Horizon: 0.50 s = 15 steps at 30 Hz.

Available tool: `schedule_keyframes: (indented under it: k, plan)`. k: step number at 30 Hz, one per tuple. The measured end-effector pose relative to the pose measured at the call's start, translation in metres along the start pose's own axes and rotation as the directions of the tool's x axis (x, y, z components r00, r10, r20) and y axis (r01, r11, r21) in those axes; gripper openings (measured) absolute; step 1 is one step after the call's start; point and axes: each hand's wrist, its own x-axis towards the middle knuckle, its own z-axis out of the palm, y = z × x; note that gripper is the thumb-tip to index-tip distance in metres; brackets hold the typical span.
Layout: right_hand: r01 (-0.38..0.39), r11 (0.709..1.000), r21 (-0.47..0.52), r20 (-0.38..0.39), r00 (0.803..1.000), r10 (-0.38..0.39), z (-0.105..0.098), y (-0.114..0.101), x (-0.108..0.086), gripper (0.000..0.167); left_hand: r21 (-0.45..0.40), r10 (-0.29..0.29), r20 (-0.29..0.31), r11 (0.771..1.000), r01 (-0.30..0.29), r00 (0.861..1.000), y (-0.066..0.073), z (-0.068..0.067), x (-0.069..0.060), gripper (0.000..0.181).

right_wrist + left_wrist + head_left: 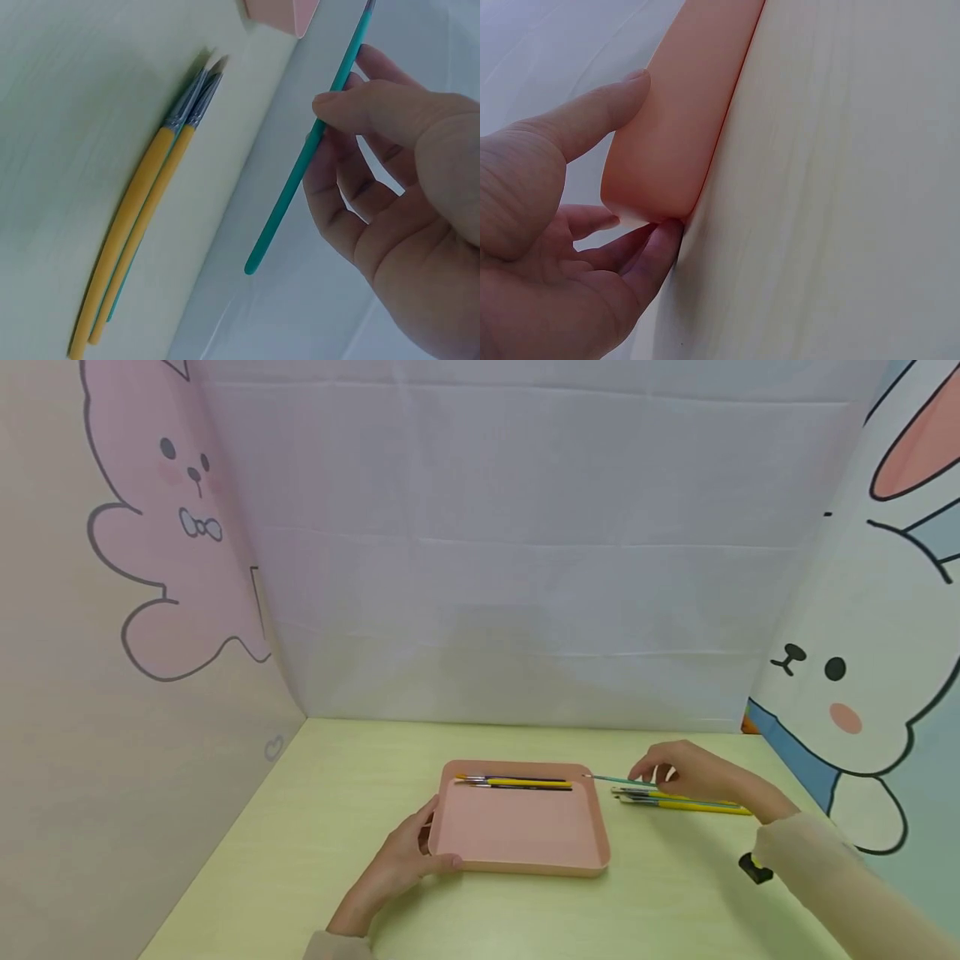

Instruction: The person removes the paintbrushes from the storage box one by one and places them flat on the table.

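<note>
Counting items, we find one teal brush (289, 187) pinched in the right hand (686, 770); below that hand lie two yellow brushes (139, 187) and one thin teal handle (115, 303). We note the left hand (408, 856) gripping one pink tray (517, 835); right of that hand, inside, lie three slim brushes (528, 783).

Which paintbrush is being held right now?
The teal-handled paintbrush pinched in the right hand; the other paintbrushes lie in the pink tray or on the table.

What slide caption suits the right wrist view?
A right hand pinches a teal paintbrush, with two yellow brushes lying on the table.
</note>
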Motion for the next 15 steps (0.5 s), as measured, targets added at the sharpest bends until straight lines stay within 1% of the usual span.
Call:
schedule_keyframes:
  k: [3,9,15]
  plan:
    - [0.0,1.0,-0.012,-0.016,1.0,0.0,0.001,0.008,-0.014,0.036,0.005,-0.003,0.002,1.0,0.003,1.0,0.0,0.0,0.0,0.113]
    - [-0.004,1.0,-0.001,-0.031,1.0,0.004,0.008,0.026,-0.039,0.034,0.041,-0.02,0.001,0.999,0.02,1.0,-0.003,-0.001,0.001,0.115]
    - [-0.014,1.0,-0.014,-0.04,0.999,0.014,0.02,0.045,-0.054,0.036,0.051,-0.008,0.005,0.999,0.008,1.0,-0.004,-0.001,0.001,0.114]
